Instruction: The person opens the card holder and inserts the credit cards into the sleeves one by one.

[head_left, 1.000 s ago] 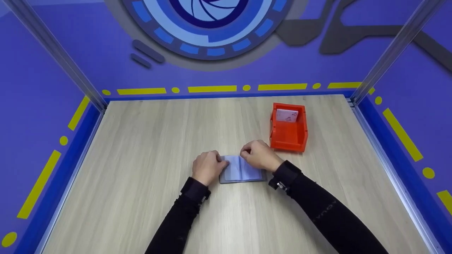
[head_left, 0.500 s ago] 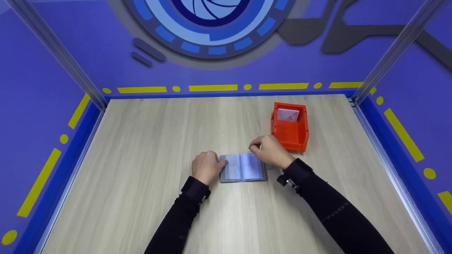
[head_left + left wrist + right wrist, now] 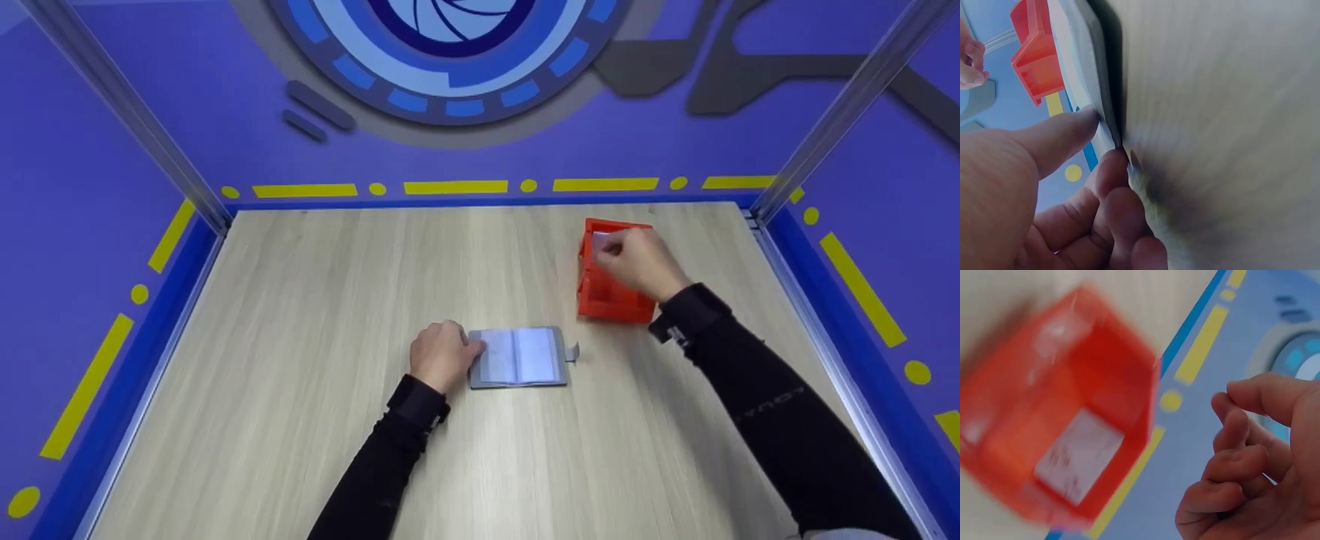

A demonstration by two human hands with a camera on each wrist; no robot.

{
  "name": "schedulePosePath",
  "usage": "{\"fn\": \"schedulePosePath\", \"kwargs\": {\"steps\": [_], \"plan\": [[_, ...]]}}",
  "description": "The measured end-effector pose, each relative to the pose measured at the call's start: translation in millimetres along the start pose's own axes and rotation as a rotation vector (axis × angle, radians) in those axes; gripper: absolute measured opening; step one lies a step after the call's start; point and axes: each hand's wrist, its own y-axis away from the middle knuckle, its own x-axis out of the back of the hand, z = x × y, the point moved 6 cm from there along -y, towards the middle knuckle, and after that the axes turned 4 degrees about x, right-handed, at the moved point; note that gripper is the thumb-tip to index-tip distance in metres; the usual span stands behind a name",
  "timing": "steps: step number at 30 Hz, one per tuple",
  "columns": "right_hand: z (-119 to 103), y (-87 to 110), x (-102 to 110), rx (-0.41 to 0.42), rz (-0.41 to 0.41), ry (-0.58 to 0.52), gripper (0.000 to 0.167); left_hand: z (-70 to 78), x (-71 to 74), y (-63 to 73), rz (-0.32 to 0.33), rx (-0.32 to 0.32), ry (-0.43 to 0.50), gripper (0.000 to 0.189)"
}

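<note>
A small grey card holder [image 3: 536,356] lies spread flat on the table, its clear sleeves facing up and a short strap [image 3: 572,352] sticking out on the right. My left hand [image 3: 439,356] pinches its left edge, thumb on top and fingers curled against the side, as the left wrist view shows. Over a red bin [image 3: 616,310] hovers my right hand [image 3: 643,262]. In the right wrist view its fingers are loosely bent, thumb near the index fingertip, with nothing between them. A whitish-pink card [image 3: 1080,455] with small markings lies in the bin.
The light wood table [image 3: 315,300] is bounded by blue wall panels [image 3: 450,165] at the back and both sides. Metal posts [image 3: 825,127] stand at the back corners. The bin is behind and to the right of the card holder.
My right hand has moved from the card holder's right page up and right to the red bin, uncovering the strap. My left hand has stayed on the left edge.
</note>
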Motion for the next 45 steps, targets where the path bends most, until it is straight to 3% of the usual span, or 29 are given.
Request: {"fn": "schedulePosePath", "kwargs": {"steps": [8, 21, 25, 32, 39, 45], "plan": [[44, -36.3, 30, -0.080, 0.037, 0.101, 0.017, -0.4, 0.1, 0.0, -0.007, 0.016, 0.007, 0.039], [84, -66.8, 22, -0.111, 0.012, 0.306, 0.038, 1.6, 0.4, 0.4, 0.013, -0.013, 0.015, 0.040], [89, -68.9, 18, -0.099, 0.029, 0.337, 0.040, 0.3, 0.3, -0.4, 0.008, -0.010, 0.007, 0.041], [89, -71.5, 11, 0.032, 0.118, 0.441, 0.039, -0.6, -0.5, 1.1, 0.002, -0.005, 0.018, 0.039], [90, -75.8, 7, 0.004, 0.072, 0.487, 0.031, -1.7, -2.1, 2.1, 0.000, -0.004, 0.042, 0.039], [83, -76.4, 13, 0.028, 0.089, 0.505, 0.019, -2.5, 0.2, -0.9, -0.011, 0.007, 0.043, 0.039]]}}
